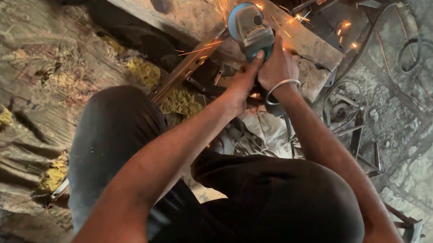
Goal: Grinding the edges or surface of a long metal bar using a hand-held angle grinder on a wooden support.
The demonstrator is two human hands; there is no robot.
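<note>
The worn wooden plank table (317,43) supports a long rusty steel angle bar (185,68) at working height. The blue-grey angle grinder (251,29) sits on the bar, throwing sparks. Left hand (242,85) and right hand (276,70) are both closed around its body for control.

A worn wooden plank (317,43) is lying across the rough stone floor (418,144). A metal angle bar (185,68) is resting on it, with scrap metal pieces (349,113) lying beside.
</note>
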